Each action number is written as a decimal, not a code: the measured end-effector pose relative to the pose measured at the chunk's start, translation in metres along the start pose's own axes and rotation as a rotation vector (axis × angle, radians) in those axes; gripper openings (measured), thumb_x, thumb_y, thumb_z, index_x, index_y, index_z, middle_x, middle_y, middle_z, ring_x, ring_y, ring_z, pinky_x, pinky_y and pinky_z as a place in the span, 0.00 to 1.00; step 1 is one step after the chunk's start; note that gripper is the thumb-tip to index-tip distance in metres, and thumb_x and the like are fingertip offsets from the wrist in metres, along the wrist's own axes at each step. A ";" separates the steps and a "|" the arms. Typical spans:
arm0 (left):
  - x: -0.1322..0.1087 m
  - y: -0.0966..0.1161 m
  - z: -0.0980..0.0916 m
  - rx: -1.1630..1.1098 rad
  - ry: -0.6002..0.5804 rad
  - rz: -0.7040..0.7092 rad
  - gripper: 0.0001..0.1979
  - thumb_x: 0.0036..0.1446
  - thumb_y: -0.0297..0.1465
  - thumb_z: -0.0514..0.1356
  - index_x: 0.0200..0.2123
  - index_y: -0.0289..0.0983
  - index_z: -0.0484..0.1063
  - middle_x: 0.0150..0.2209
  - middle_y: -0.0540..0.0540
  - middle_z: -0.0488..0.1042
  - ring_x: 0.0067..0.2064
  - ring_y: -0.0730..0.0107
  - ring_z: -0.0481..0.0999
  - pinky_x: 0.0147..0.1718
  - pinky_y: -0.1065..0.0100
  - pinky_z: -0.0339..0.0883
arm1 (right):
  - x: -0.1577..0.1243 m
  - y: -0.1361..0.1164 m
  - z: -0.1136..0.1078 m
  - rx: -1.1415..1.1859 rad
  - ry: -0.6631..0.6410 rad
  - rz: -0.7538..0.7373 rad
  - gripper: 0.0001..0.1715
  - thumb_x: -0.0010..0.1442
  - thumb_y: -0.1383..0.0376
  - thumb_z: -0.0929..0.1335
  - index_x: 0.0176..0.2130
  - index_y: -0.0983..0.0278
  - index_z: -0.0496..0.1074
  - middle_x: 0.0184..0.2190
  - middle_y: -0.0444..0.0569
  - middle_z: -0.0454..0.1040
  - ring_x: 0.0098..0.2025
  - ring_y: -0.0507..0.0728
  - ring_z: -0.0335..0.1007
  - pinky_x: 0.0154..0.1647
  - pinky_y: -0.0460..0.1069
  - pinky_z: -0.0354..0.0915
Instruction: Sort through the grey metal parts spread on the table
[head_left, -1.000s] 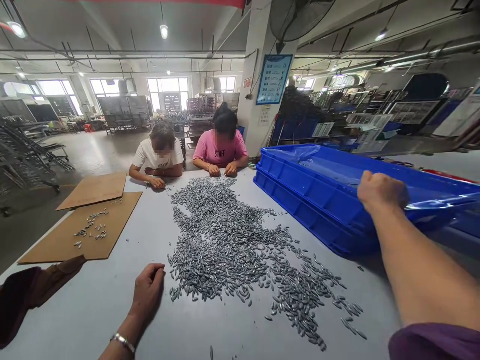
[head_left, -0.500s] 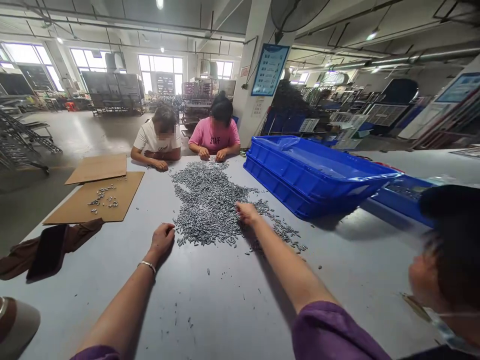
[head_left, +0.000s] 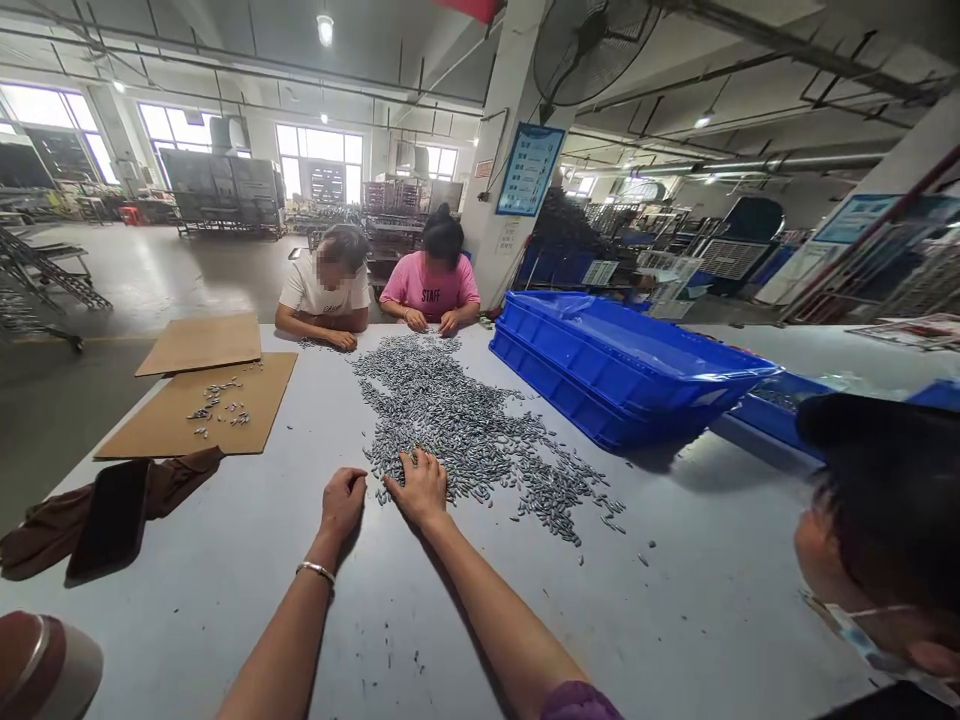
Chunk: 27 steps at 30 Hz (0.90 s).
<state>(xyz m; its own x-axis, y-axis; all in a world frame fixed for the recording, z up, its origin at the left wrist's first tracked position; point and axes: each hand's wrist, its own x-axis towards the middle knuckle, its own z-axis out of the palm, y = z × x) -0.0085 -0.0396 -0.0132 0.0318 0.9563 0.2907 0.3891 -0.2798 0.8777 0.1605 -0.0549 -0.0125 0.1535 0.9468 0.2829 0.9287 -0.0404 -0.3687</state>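
A broad heap of small, silvery, elongated pieces (head_left: 442, 400) lies in the middle of the pale table (head_left: 637, 630), dense toward the far end and thinning into a loose tongue toward the near right. The right hand (head_left: 422, 487) lies palm down over its near edge, fingers spread, covering some pieces; whether any are caught under the palm, I cannot tell. Just to its left, the left hand (head_left: 345, 500) rests on the table beside the heap with its fingers curled in; I cannot tell whether they pinch anything. A bracelet (head_left: 315, 571) circles that wrist.

Stacked blue crates (head_left: 592, 385) stand right of the heap, hiding part of the table behind them. Left of it lies a cardboard sheet (head_left: 150, 428) with a few scattered pieces on it, overlapped at the back by another sheet (head_left: 199, 342). Nearer are a phone (head_left: 111, 520), a brown cloth (head_left: 176, 482) partly under it, and a cup (head_left: 75, 660) at the corner.

Across the table, a person in pink (head_left: 431, 282) has both hands at the heap's far end, beside a person in white (head_left: 309, 288). A person in a dark cap (head_left: 862, 440) leans in at the right.
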 end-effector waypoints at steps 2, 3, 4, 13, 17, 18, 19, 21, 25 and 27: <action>0.001 -0.002 -0.001 -0.035 -0.017 -0.020 0.14 0.54 0.36 0.55 0.37 0.35 0.76 0.35 0.42 0.77 0.36 0.63 0.75 0.40 0.59 0.68 | 0.000 -0.002 0.003 -0.035 0.013 0.010 0.28 0.62 0.48 0.64 0.56 0.59 0.68 0.55 0.58 0.67 0.56 0.68 0.58 0.55 0.61 0.55; 0.003 -0.004 -0.002 -0.079 -0.029 -0.048 0.15 0.54 0.37 0.55 0.38 0.34 0.76 0.33 0.43 0.77 0.34 0.64 0.75 0.37 0.60 0.69 | 0.000 -0.004 0.004 -0.044 0.010 0.010 0.26 0.62 0.50 0.64 0.54 0.59 0.69 0.52 0.58 0.68 0.54 0.67 0.59 0.53 0.60 0.57; 0.005 -0.005 -0.003 -0.148 -0.039 -0.093 0.17 0.54 0.39 0.56 0.39 0.34 0.76 0.31 0.44 0.76 0.31 0.65 0.74 0.34 0.62 0.69 | 0.001 -0.005 0.006 -0.048 0.003 0.008 0.24 0.62 0.51 0.64 0.52 0.59 0.69 0.50 0.57 0.69 0.52 0.67 0.60 0.51 0.59 0.58; 0.025 -0.007 -0.011 -0.689 -0.022 -0.499 0.21 0.42 0.41 0.68 0.35 0.31 0.75 0.28 0.46 0.75 0.27 0.72 0.72 0.28 0.68 0.68 | 0.024 0.008 0.008 0.985 0.069 0.287 0.12 0.59 0.54 0.66 0.32 0.60 0.70 0.31 0.47 0.70 0.36 0.56 0.67 0.38 0.48 0.64; 0.025 -0.002 -0.012 -0.750 -0.032 -0.581 0.19 0.43 0.39 0.69 0.35 0.31 0.75 0.29 0.47 0.74 0.28 0.74 0.72 0.29 0.69 0.68 | 0.042 0.044 -0.002 1.368 0.084 0.463 0.15 0.60 0.51 0.64 0.33 0.60 0.65 0.26 0.41 0.67 0.20 0.48 0.56 0.18 0.43 0.55; 0.026 -0.001 -0.012 -0.764 -0.027 -0.597 0.19 0.43 0.39 0.69 0.35 0.31 0.75 0.29 0.47 0.74 0.28 0.74 0.72 0.30 0.70 0.68 | 0.045 0.054 -0.006 1.421 0.077 0.482 0.14 0.60 0.52 0.63 0.33 0.60 0.64 0.26 0.41 0.66 0.19 0.47 0.55 0.16 0.42 0.53; 0.026 -0.001 -0.012 -0.776 -0.018 -0.611 0.18 0.43 0.38 0.69 0.34 0.31 0.75 0.30 0.46 0.75 0.29 0.75 0.72 0.30 0.70 0.68 | 0.047 0.063 -0.010 1.481 0.071 0.497 0.13 0.61 0.53 0.63 0.33 0.60 0.64 0.26 0.41 0.66 0.19 0.47 0.54 0.14 0.41 0.52; 0.027 0.000 -0.013 -0.793 0.001 -0.630 0.15 0.44 0.36 0.69 0.33 0.31 0.76 0.33 0.45 0.75 0.30 0.74 0.72 0.30 0.70 0.69 | 0.047 0.078 -0.019 1.705 0.054 0.527 0.09 0.62 0.59 0.62 0.32 0.60 0.65 0.26 0.41 0.67 0.20 0.46 0.58 0.15 0.40 0.56; 0.029 0.002 -0.014 -0.809 0.030 -0.660 0.11 0.46 0.32 0.67 0.33 0.32 0.76 0.38 0.43 0.76 0.33 0.73 0.73 0.31 0.70 0.71 | 0.045 0.083 -0.029 2.305 0.031 0.642 0.06 0.61 0.67 0.63 0.36 0.60 0.70 0.32 0.44 0.73 0.33 0.49 0.72 0.31 0.43 0.72; 0.030 0.003 -0.014 -0.811 0.041 -0.671 0.10 0.47 0.31 0.67 0.33 0.32 0.76 0.38 0.43 0.76 0.33 0.73 0.74 0.31 0.70 0.71 | 0.045 0.078 -0.029 2.369 0.039 0.673 0.08 0.61 0.67 0.63 0.39 0.60 0.72 0.37 0.45 0.76 0.42 0.51 0.74 0.43 0.48 0.74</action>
<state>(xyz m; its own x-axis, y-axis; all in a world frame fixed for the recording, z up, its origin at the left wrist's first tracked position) -0.0199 -0.0131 0.0032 0.0008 0.9368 -0.3498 -0.4179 0.3181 0.8510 0.2499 -0.0246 -0.0031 0.1634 0.9585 -0.2335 -0.9511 0.0901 -0.2954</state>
